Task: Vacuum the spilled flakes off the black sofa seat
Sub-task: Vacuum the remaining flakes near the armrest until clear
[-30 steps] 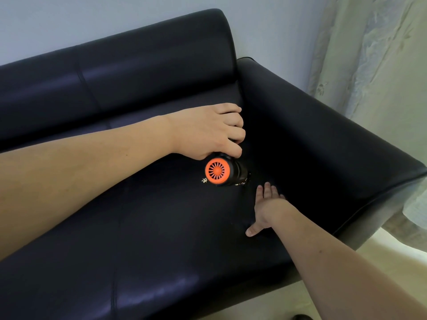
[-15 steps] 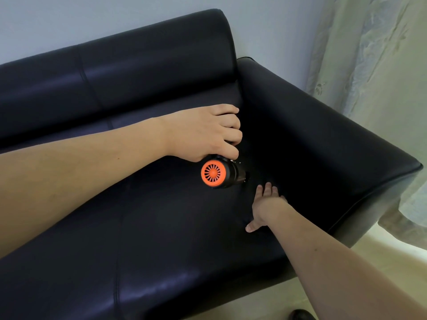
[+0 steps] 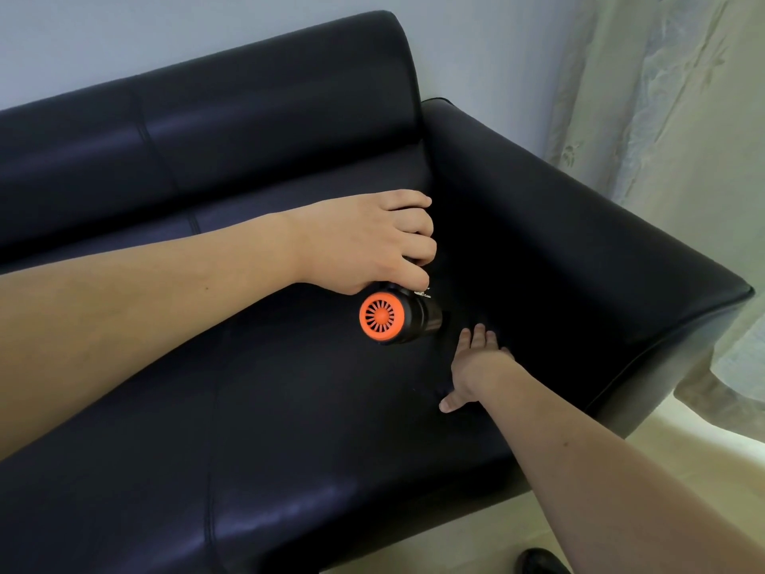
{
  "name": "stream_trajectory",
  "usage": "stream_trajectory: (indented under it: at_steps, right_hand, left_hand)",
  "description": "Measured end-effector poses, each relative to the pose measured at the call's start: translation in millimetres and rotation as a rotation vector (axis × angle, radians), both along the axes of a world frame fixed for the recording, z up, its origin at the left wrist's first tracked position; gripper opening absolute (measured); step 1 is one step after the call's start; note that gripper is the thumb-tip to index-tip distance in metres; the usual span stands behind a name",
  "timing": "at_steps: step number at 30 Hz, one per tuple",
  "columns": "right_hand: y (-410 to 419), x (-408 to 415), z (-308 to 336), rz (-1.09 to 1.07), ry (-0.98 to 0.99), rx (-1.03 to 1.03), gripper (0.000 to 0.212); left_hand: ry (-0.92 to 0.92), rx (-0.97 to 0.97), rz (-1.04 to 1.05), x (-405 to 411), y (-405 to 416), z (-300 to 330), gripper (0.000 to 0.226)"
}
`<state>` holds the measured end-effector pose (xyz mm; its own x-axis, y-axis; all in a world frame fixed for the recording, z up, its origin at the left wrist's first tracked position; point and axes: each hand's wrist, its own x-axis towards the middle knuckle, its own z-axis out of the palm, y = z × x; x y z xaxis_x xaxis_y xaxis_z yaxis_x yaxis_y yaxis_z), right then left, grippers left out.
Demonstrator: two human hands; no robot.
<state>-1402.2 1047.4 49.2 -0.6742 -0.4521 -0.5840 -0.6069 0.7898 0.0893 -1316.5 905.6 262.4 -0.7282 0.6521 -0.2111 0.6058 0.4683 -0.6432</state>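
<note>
A small black handheld vacuum (image 3: 397, 316) with an orange vented rear cap points away from me, low over the black sofa seat (image 3: 289, 408) near the right armrest. My left hand (image 3: 372, 242) grips its body from above, fingers curled round it. A few pale flakes (image 3: 422, 292) show right at the vacuum, just under my left fingers. My right hand (image 3: 472, 366) lies flat on the seat just right of the vacuum, fingers straight, thumb spread. The vacuum's nozzle is hidden in the dark corner.
The sofa's backrest (image 3: 248, 101) runs along the wall and its right armrest (image 3: 579, 242) closes off the corner. A pale curtain (image 3: 662, 97) hangs to the right. A dark shoe (image 3: 542, 561) shows on the light floor below the seat's front edge.
The vacuum and my left hand have shifted slightly left and toward the back. The flakes seen beside the orange cap a second ago are no longer visible there. My right hand stays flat.
</note>
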Motion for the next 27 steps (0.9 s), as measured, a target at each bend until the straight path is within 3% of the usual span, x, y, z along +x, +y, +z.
stream_trajectory:
  at_steps: [27]
  right_hand:
    - [-12.2, 6.5, -2.6, -0.041, 0.029, 0.064, 0.131]
  left_hand:
    - [0.010, 0.038, 0.014, 30.3, -8.6, 0.0, 0.030]
